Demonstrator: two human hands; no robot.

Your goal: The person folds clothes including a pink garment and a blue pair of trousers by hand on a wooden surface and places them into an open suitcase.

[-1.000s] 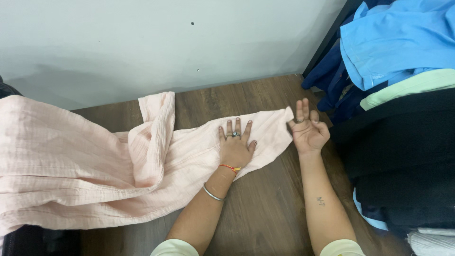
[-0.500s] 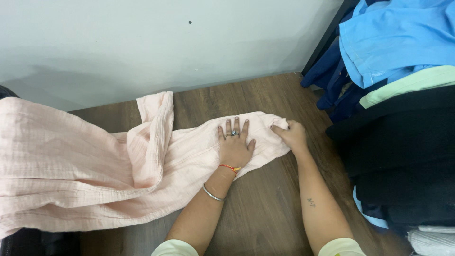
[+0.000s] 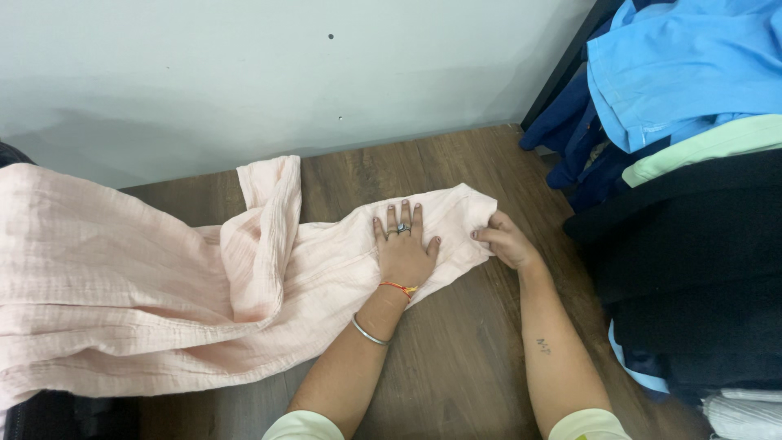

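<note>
A person's left hand [image 3: 404, 251] is pressing flat, fingers spread, on a pale pink crinkled cotton cloth [image 3: 204, 277] lying across the dark wood-grain tabletop [image 3: 456, 358], its bulk trailing toward the left edge. The right hand [image 3: 507, 240] is closing its fingers on the cloth's right end, near the tabletop's far right corner, just beside a pile of blue, black and mint-green garments [image 3: 684, 163]

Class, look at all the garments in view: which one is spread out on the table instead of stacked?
The pale pink cloth; both hands rest on it, while the blue, dark and mint ones sit piled at the right.
</note>
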